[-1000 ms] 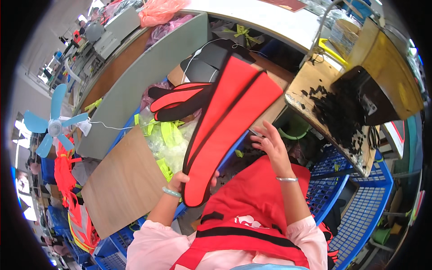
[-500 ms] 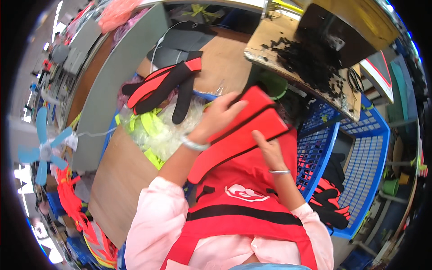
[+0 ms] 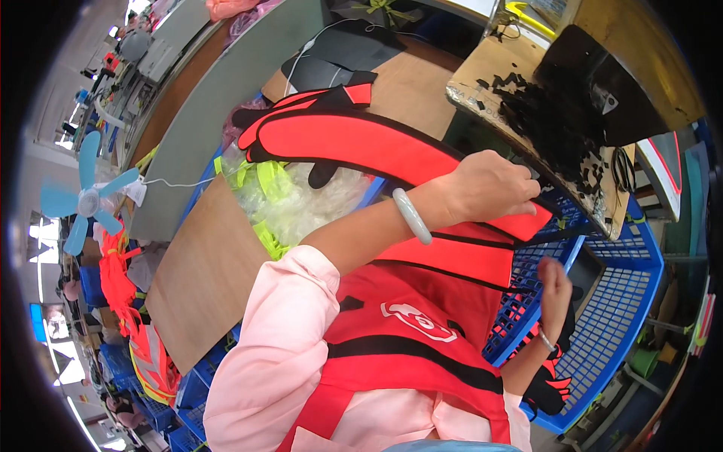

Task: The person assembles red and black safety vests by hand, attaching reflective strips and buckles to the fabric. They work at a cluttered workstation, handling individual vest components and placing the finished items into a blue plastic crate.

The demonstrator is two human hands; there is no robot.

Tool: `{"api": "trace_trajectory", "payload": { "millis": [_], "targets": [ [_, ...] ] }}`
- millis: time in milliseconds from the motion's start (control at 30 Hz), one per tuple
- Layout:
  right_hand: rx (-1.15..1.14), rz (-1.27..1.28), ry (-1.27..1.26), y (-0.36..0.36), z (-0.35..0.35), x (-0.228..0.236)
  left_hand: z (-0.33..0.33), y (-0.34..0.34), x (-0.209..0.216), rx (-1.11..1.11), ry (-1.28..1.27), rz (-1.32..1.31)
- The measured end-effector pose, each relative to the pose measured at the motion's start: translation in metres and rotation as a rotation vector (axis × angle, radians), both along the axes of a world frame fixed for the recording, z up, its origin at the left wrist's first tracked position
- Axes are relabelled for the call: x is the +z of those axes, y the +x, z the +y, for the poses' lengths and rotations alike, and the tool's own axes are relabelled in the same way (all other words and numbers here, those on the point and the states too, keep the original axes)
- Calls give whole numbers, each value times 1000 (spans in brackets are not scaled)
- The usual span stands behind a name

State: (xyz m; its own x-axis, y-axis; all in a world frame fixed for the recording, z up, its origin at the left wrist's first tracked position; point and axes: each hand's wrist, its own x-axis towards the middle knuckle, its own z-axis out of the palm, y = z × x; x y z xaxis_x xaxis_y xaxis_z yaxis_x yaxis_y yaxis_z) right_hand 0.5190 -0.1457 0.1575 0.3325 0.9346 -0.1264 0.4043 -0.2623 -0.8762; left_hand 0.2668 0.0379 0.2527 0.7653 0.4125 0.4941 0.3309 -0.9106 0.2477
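Curved red piece (image 3: 339, 139) with black edging spans the middle of the frame, its rounded end at upper centre-left and its other end under our left hand (image 3: 488, 184) at centre-right. We judge it light, soft and padded, likely to bend rather than break, with a fabric face that should not slip much; a hold near the straight end, across both edges, would probably keep it from sagging. Our left fingers curl down and appear to pinch that end, though the thumb is hidden. Just below, a second red piece (image 3: 459, 260) lies over our red apron (image 3: 482, 309), partly covered by our forearm. Our right hand (image 3: 556, 294) is blurred beside the blue basket (image 3: 614, 309) at lower right, and we cannot tell whether it holds anything. Above that basket, a wooden board (image 3: 471, 71) heaped with black scraps (image 3: 553, 132) juts in from the upper right and, with the basket's near wall, narrows the room on that side. Toward centre-left, yellow-green strips (image 3: 271, 184) and clear plastic (image 3: 316, 207) lie beneath the curved length, loose enough to snag, and a brown panel (image 3: 203, 282) leans at lower left.
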Motion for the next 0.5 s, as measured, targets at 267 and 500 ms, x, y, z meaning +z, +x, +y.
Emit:
{"api": "trace_trajectory", "payload": {
  "millis": [267,500],
  "targets": [
    [97,201,288,-52,67,74,-1,12,1,-96,-156,51],
    [22,168,419,-57,105,105,39,5,31,-85,-123,16]
  ]
}}
